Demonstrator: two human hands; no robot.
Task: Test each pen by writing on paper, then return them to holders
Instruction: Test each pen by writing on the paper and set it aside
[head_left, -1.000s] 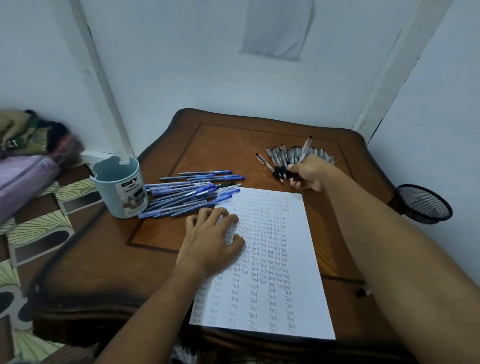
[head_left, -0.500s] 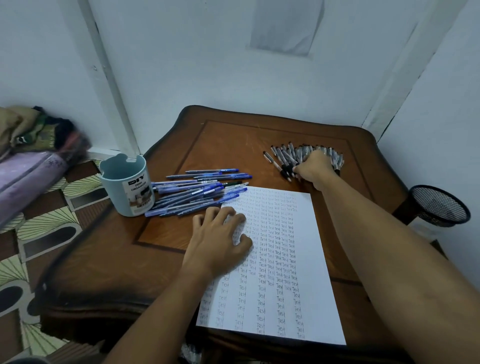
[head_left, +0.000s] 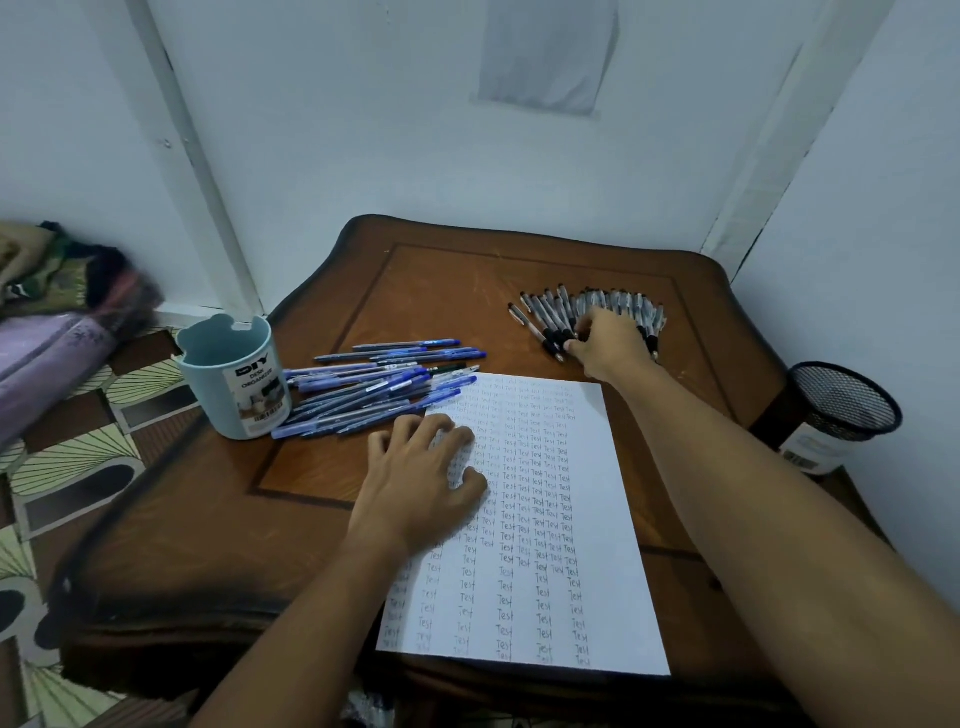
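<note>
the left hand (head_left: 415, 480) lies flat, fingers spread, on the paper (head_left: 540, 519) covered in rows of "test". the right hand (head_left: 608, 345) reaches over the black pens (head_left: 550, 317) at the far right of the bench (head_left: 322, 478); whether it grasps one, i cannot tell. blue pens (head_left: 374, 389) lie beside the blue holder (head_left: 234, 376). a mesh holder (head_left: 841, 402) sits off the bench's right edge.

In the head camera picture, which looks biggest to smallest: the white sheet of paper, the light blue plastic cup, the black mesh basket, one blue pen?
1. White sheet of paper, by far.
2. Light blue plastic cup and black mesh basket: similar, and the basket is partly hidden, so unranked.
3. One blue pen, smallest.
</note>
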